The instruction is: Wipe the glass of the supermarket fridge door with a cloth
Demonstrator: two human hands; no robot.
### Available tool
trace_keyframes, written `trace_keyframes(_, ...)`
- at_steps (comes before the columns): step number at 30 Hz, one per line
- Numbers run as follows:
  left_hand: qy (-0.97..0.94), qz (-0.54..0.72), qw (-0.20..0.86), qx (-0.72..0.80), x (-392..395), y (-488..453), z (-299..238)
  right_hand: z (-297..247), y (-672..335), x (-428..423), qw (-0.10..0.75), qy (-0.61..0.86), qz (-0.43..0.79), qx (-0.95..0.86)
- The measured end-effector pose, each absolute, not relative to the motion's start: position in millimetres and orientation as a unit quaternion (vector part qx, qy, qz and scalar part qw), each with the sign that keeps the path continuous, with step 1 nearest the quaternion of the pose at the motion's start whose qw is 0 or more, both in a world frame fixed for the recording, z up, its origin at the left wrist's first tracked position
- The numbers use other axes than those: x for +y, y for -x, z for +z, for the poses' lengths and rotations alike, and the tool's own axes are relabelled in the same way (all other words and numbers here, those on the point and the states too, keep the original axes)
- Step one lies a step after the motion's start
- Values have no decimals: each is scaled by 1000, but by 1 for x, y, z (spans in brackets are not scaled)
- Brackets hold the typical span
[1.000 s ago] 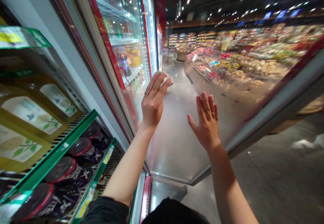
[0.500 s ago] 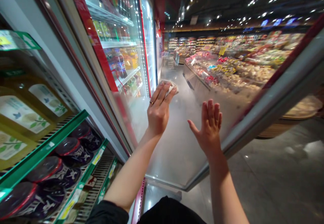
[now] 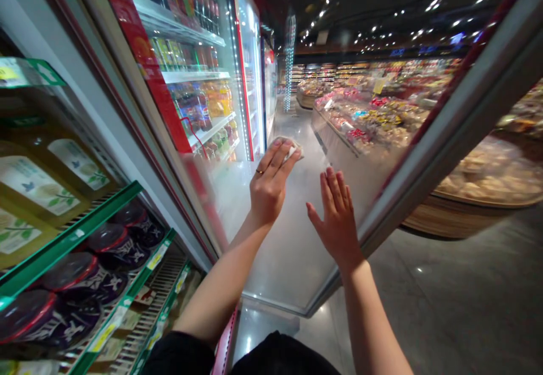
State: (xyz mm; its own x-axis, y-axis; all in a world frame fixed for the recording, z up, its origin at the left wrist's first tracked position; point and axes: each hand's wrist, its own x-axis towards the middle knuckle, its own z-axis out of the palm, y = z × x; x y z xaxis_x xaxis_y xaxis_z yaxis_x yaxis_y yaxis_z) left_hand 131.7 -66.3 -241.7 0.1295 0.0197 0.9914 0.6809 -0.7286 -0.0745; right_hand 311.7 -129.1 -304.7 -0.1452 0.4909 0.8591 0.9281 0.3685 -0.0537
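Left hand, fingers pressing a crumpled white cloth onto the fogged glass cooler door. Right hand open, fingers spread. Dark-lidded jars sit on a green-edged shelf alongside.

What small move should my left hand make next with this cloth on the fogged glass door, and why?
Probably slide the white cloth in the left hand across the glass door toward the right hand, I think: the pane looks misted there, and the right hand lies flat, steadying the open door.

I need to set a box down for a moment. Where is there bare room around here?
There's open floor to the right of the glass door frame, in front of the round wooden display. The left is crowded: jars and dark round tubs fill the shelves.
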Motion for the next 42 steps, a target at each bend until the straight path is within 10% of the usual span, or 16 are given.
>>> trace_keyframes(42, 739, -567, 263, -251, -102, -231, -219, -292, -405, -169, 483, 440, -341, -675)
